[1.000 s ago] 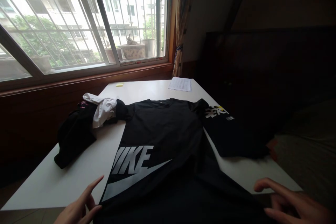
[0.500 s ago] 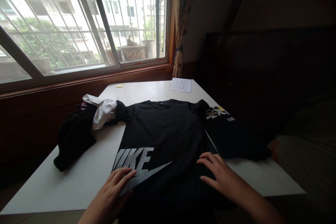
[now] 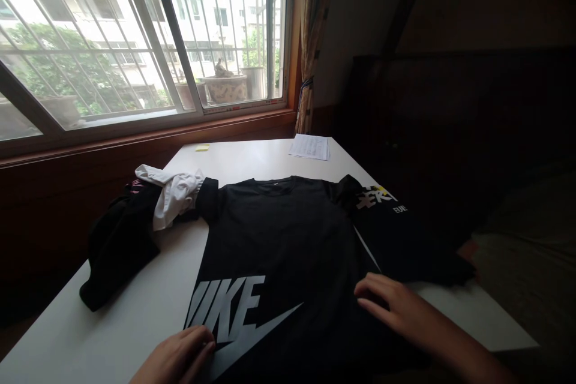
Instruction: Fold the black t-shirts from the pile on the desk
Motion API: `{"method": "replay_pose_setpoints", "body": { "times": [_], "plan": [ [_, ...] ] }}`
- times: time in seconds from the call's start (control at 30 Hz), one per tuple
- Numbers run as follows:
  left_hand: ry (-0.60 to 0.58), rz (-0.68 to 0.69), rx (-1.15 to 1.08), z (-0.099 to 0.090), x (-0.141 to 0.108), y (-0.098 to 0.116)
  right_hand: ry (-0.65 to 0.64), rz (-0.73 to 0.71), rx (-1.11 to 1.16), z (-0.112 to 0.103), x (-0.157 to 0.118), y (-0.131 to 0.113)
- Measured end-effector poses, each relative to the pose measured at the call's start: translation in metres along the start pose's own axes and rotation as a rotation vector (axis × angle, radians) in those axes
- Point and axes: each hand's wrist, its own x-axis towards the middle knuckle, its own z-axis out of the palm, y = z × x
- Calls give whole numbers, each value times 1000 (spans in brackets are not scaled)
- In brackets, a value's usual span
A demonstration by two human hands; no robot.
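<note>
A black T-shirt [image 3: 279, 240] with a large grey printed word and swoosh lies spread front up, its collar toward the window. My left hand [image 3: 180, 353] is at its lower left side beside the print, fingers curled together on the cloth. On the lower right side, my right hand [image 3: 384, 300] has its thumb and fingertips drawn together at the fabric. Both hands look closed on the T-shirt, though the pinched cloth itself is hard to see in the dark.
A heap of dark clothes [image 3: 121, 246] with a white garment [image 3: 175, 192] lies left on the white table [image 3: 135, 324]. To the right lies another dark printed garment [image 3: 405, 246]. Papers [image 3: 309, 147] and a yellow note [image 3: 202, 147] sit at the far end, below a barred window [image 3: 216, 30].
My fingers have gone from spread to drawn together on both sides of the T-shirt. In view, the left hand sits lower and the right slightly further right; the whole view has shifted a little.
</note>
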Motion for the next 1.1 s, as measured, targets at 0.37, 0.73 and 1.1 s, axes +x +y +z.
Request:
{"method": "replay_pose_setpoints", "body": {
  "times": [0.37,0.73,1.1],
  "plan": [
    [270,379,519,-7,101,30,163,-171,-352,13,154,-12],
    [452,-77,617,-44,300,44,262,76,-387,16,302,-12],
    [539,-298,542,-92,350,8,312,218,-408,-22,336,43]
  ]
}}
